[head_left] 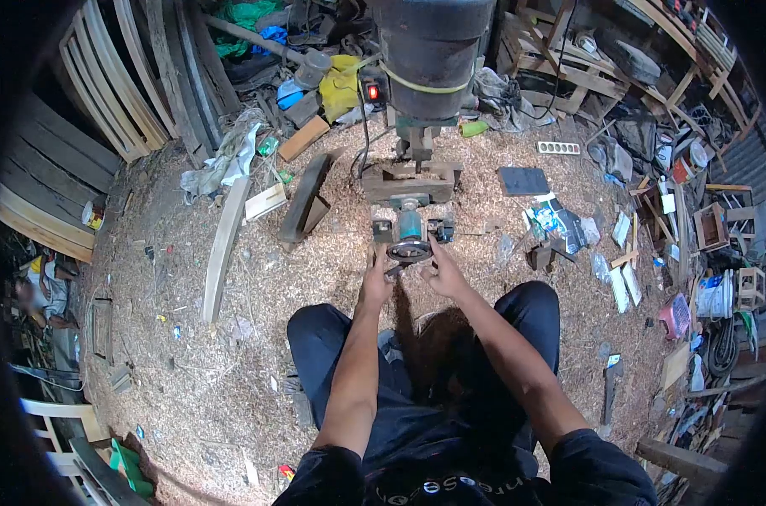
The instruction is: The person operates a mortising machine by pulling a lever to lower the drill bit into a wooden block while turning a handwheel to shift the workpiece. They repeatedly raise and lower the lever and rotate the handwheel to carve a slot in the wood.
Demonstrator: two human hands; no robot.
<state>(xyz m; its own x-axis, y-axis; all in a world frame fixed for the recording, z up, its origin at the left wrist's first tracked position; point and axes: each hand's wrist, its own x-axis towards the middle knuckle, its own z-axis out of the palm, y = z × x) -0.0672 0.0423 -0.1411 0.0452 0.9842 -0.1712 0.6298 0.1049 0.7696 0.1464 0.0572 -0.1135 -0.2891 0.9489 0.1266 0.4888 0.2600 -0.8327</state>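
Observation:
A round handwheel (409, 251) sits at the front of a green vise (410, 223), low between my knees. My left hand (378, 277) grips the wheel's left side, and my right hand (443, 275) is at its right side with fingers on the rim. Behind the wheel, a block of wood (408, 183) with a slot in its top lies across the vise. A drilling machine's bit (417, 160) points down at that slot. Above it hangs the big dark motor housing (434, 51). My palms and some fingertips are hidden.
Wood chips cover the floor (256, 371). A lit red switch (373, 91) with a cord is left of the motor. Curved timber (226, 249) and a dark beam (307, 198) lie left; a dark board (524, 180) and power strip (559, 148) lie right. A person (45, 287) sits far left.

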